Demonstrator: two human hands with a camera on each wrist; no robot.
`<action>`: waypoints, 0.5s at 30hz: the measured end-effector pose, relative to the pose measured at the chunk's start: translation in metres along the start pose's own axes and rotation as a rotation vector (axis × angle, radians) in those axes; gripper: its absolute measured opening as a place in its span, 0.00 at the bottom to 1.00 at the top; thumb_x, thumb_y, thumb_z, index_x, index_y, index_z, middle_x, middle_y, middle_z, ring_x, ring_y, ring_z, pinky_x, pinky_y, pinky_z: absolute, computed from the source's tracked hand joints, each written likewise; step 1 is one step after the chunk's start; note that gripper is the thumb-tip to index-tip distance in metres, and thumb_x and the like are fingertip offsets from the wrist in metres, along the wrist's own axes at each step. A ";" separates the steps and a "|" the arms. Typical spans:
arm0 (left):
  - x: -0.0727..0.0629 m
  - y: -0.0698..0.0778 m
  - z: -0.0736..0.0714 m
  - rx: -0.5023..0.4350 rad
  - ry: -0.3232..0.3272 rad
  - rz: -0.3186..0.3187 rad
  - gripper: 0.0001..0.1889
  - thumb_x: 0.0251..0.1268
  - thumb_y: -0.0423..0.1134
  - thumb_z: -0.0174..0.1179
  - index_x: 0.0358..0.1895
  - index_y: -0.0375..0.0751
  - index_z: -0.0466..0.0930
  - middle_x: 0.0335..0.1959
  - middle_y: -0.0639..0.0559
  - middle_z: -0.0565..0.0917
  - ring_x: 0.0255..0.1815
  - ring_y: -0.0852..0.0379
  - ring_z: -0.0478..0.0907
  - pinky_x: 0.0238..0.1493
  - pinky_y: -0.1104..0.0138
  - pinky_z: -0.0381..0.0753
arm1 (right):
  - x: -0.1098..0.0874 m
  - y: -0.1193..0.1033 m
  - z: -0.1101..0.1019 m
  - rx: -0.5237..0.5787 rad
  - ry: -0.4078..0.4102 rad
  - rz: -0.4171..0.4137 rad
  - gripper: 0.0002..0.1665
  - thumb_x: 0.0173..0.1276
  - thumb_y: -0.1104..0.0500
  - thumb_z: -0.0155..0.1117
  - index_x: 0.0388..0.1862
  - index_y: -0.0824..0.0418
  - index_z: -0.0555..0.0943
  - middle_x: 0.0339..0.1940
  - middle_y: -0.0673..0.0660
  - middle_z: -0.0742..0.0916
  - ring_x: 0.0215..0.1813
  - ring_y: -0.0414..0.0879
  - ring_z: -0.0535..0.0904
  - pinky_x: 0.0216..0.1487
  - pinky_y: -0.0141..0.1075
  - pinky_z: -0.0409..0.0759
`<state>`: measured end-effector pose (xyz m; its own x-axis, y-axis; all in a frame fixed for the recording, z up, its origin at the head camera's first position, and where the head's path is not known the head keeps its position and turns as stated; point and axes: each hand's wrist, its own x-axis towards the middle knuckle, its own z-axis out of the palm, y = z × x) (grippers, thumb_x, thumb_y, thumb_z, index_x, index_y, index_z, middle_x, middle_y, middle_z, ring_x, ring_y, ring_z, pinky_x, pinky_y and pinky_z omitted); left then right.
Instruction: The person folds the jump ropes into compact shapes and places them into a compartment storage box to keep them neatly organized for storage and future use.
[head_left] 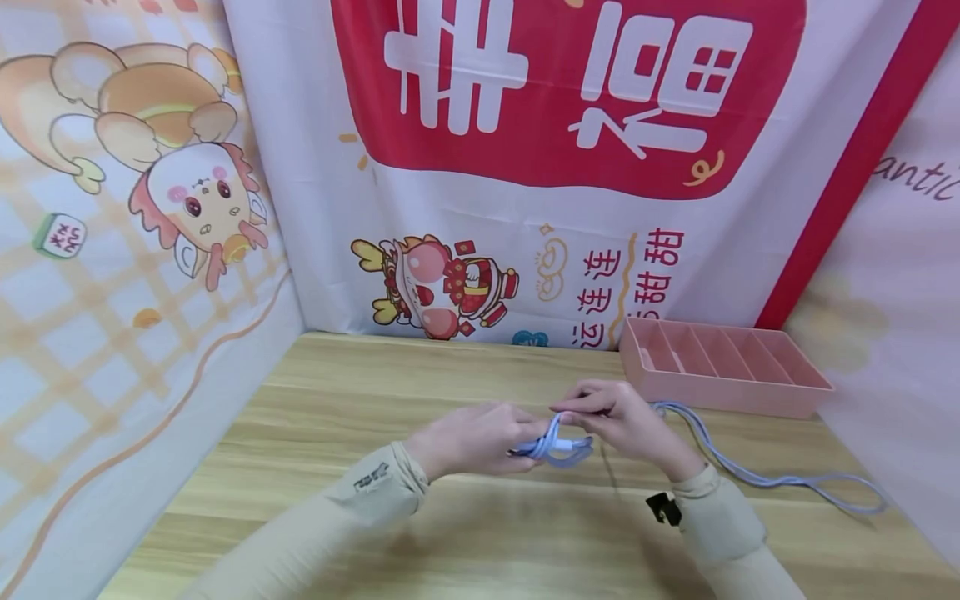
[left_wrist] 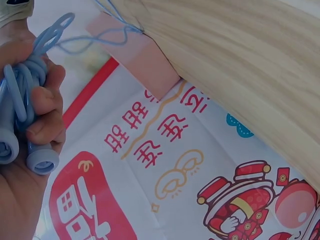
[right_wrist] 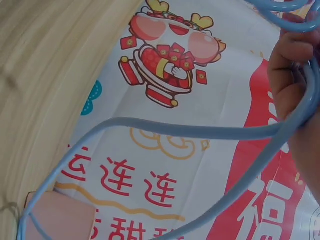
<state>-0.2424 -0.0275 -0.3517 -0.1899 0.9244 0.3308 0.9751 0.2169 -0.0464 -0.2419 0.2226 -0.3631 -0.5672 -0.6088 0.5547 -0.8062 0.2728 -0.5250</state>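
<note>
The left hand [head_left: 480, 439] holds a bunch of smooth blue rope [left_wrist: 36, 67], curled round it. The rope is thin and bendy, and it wraps round two handles [left_wrist: 43, 152] with round, hollow ends. They look like shiny plastic. The right hand [head_left: 617, 419] seems to pinch a bit of the rope just beside the bunch, though its fingertips are hard to see. More rope runs out past the right wrist and makes a long loop on the worktop [head_left: 405, 375], which has pale wood stripes. Near it sits a pink box [head_left: 723, 393] with thin walls making narrow slots. Behind hangs a creased white and red cloth [head_left: 547, 158].
</note>
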 end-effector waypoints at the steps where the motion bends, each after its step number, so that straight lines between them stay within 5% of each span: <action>1: 0.000 0.001 0.001 0.009 0.016 0.011 0.20 0.66 0.43 0.65 0.57 0.37 0.80 0.43 0.49 0.87 0.35 0.63 0.83 0.38 0.80 0.77 | -0.001 0.001 -0.001 -0.008 0.021 0.022 0.13 0.58 0.76 0.69 0.42 0.68 0.88 0.35 0.54 0.87 0.29 0.41 0.77 0.24 0.30 0.75; 5: 0.000 0.002 0.004 0.060 0.094 0.037 0.23 0.65 0.42 0.66 0.59 0.32 0.78 0.45 0.47 0.86 0.37 0.60 0.84 0.40 0.77 0.79 | -0.004 0.007 -0.004 0.003 0.074 0.116 0.08 0.58 0.74 0.71 0.37 0.68 0.89 0.30 0.51 0.88 0.27 0.40 0.78 0.22 0.31 0.75; 9: 0.001 0.003 0.007 0.084 0.154 0.037 0.33 0.65 0.42 0.66 0.68 0.27 0.68 0.47 0.46 0.86 0.38 0.58 0.84 0.39 0.76 0.80 | -0.004 0.009 -0.009 0.112 0.033 0.198 0.06 0.62 0.70 0.70 0.36 0.64 0.90 0.31 0.50 0.88 0.31 0.44 0.82 0.30 0.34 0.81; 15: 0.004 0.003 0.011 -0.036 0.256 0.088 0.31 0.63 0.39 0.68 0.68 0.34 0.70 0.50 0.45 0.85 0.45 0.56 0.84 0.46 0.75 0.78 | -0.006 0.015 -0.016 0.293 -0.039 0.278 0.07 0.67 0.67 0.66 0.40 0.63 0.89 0.35 0.57 0.89 0.37 0.52 0.85 0.40 0.41 0.84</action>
<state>-0.2414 -0.0194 -0.3605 -0.0740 0.8289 0.5545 0.9909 0.1239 -0.0531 -0.2529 0.2425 -0.3637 -0.7453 -0.5714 0.3435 -0.5378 0.2108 -0.8163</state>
